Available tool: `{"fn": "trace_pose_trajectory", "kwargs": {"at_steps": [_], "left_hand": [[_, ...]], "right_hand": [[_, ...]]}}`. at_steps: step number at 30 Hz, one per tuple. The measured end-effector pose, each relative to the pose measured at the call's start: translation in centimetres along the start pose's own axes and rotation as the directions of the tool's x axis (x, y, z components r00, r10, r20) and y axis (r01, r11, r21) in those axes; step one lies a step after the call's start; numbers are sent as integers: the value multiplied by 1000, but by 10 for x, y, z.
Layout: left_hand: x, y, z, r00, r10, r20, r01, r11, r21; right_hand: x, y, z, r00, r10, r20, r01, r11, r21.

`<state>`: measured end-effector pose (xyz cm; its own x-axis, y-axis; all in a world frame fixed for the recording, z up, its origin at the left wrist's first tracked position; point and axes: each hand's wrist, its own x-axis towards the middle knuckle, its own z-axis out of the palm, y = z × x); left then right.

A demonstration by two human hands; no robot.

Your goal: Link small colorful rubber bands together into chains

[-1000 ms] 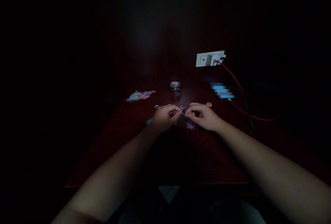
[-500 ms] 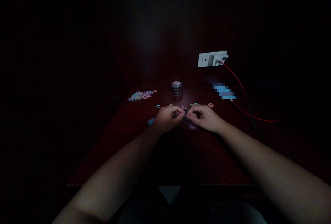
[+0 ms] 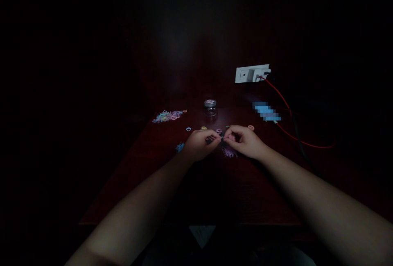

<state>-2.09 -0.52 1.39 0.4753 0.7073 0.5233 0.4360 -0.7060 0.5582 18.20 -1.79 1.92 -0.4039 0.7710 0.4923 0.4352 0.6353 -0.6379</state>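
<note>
My left hand (image 3: 202,144) and my right hand (image 3: 244,141) face each other over the table, thumb and fingers pinched, fingertips almost touching. Whatever lies in the pinches is too small and dim to make out. Purple hair elastics (image 3: 230,152) lie in a small heap below my right hand. Beside my left hand is a pile of blue elastics (image 3: 179,147). Just beyond the hands sit a blue ring (image 3: 188,129), a yellow ring (image 3: 204,128), a pink ring (image 3: 219,131) and an orange-pink ring (image 3: 251,127). A bit of green shows behind my right hand.
A mixed pile of pastel elastics (image 3: 168,116) lies at the back left. A clear lidded jar (image 3: 210,108) stands at the back middle. At right, a pixelated blue object (image 3: 265,111) connects to a red cable (image 3: 303,139) from a wall socket (image 3: 244,74). The surroundings are dark.
The view has tilted slightly, so everything sits a little lower. Both hands stay pinched close together, and the yellow ring shows more fully beyond my left hand.
</note>
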Motion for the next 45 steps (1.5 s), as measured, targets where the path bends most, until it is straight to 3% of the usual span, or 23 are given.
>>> {"fn": "trace_pose_trajectory", "kwargs": {"at_steps": [12, 25, 30, 36, 45], "left_hand": [[0, 2, -1, 1000, 11, 22, -10, 999, -35], [3, 5, -12, 998, 61, 8, -62, 994, 89], [4, -4, -28, 983, 113, 147, -130, 985, 113], [2, -27, -54, 954, 60, 293, -117, 976, 181], [2, -33, -48, 924, 15, 382, -97, 976, 197]], "right_hand": [[0, 0, -1, 999, -32, -19, 32, 999, -17], [1, -5, -1, 999, -37, 13, 37, 999, 3], [1, 1, 0, 1000, -3, -3, 3, 999, 38], [1, 11, 1, 996, 59, -73, -52, 994, 96], [2, 9, 0, 996, 62, -64, -56, 995, 87]]}}
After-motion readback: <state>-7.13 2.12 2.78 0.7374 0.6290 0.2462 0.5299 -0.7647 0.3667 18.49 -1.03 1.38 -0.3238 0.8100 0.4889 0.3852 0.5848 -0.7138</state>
